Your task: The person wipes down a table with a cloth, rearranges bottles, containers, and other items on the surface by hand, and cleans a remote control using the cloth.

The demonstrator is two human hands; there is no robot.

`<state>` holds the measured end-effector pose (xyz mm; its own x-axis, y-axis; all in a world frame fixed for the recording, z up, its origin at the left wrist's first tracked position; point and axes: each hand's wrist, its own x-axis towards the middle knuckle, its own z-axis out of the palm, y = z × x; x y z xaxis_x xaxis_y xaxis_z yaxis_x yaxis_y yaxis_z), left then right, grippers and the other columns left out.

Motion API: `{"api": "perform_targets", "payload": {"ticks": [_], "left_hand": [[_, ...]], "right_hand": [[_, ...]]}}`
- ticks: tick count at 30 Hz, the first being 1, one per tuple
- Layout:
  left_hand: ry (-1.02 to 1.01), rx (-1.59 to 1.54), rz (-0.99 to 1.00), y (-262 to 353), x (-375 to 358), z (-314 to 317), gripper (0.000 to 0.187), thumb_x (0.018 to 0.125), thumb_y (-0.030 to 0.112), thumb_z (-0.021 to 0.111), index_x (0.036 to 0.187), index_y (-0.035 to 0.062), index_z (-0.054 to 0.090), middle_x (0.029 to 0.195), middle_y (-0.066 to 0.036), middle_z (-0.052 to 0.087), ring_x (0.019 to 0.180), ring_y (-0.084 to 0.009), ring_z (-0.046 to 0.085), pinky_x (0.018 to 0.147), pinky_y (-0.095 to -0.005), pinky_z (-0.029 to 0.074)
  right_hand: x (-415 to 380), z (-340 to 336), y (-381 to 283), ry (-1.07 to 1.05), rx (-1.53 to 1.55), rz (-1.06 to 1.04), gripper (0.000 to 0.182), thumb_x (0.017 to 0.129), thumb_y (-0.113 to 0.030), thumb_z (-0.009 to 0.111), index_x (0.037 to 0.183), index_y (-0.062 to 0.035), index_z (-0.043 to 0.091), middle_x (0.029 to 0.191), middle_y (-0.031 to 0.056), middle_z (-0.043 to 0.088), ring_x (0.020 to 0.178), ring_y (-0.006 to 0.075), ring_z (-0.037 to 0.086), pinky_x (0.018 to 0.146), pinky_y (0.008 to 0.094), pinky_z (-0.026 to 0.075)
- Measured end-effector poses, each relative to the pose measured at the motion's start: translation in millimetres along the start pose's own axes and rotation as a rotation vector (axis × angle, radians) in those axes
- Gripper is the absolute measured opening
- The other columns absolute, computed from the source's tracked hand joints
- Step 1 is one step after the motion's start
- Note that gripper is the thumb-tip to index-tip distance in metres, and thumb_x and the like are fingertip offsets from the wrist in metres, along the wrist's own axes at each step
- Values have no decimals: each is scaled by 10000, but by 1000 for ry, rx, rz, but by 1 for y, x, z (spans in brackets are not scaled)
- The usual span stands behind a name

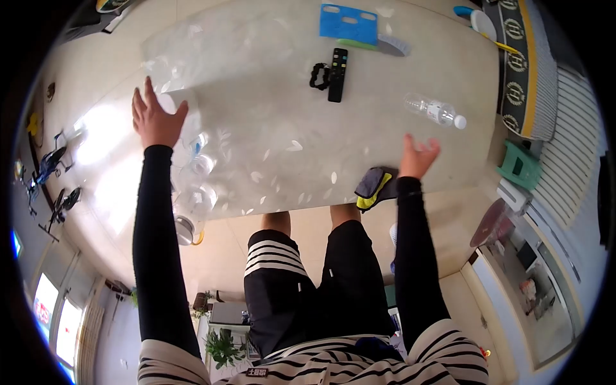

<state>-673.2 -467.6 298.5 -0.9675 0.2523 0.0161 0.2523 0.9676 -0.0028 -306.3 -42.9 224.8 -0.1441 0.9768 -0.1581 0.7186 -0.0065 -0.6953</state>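
Observation:
My left hand (158, 120) is open over the left end of the table, fingers spread and nothing in them. Just beside it, partly behind the hand, is a white round object (168, 101) whose kind I cannot make out. Clear glassware (202, 165) stands below that hand. My right hand (418, 158) is open above the right side of the table, thumb and fingers apart and slightly curled. Beyond its fingertips a clear plastic bottle (436, 112) with a white cap lies on its side, apart from the hand. A folded grey and yellow cloth (376, 187) lies near the right wrist.
A black remote control (337, 75) and a black scrunchie-like band (319, 76) lie mid-table. Behind them are a blue board with slots (348, 24) and a grey serrated piece (393, 45). A clear jug (186, 229) stands at the near left. A green stool (520, 164) is at right.

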Motion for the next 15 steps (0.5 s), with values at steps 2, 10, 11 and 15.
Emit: {"api": "perform_targets", "payload": {"ticks": [2,10,11,15], "left_hand": [[128,-194,110,27,-11,-15,922,793,395,819,1568,156,379,1577,-246,374,1458,-423,362,1180,-557,323],[-240,-684,308,184,-98,-58,856,768,237,828,1515,95,432,1515,-239,427,1307,-426,529,1072,-476,491],[-256,-744,351,199,-109,-62,861,779,243,816,1529,93,420,1507,-236,437,1297,-416,539,1075,-470,490],[-411,-902,487,225,-144,-87,873,805,293,798,1556,116,388,1495,-242,460,1188,-415,624,982,-443,550]], "right_hand": [[45,-8,-6,21,59,-91,873,748,-262,931,1402,29,432,1479,172,412,1295,288,523,1037,410,490],[91,3,-42,-298,59,-315,680,784,-133,904,1327,3,518,1215,108,662,1122,250,644,1014,382,515],[69,-1,-51,-292,-15,-388,669,785,-129,901,1321,3,524,1235,111,656,1135,248,641,1013,381,514],[-47,-12,-79,-524,44,-617,685,785,-153,870,1356,15,531,1302,144,634,1206,301,623,1034,417,500]]}}
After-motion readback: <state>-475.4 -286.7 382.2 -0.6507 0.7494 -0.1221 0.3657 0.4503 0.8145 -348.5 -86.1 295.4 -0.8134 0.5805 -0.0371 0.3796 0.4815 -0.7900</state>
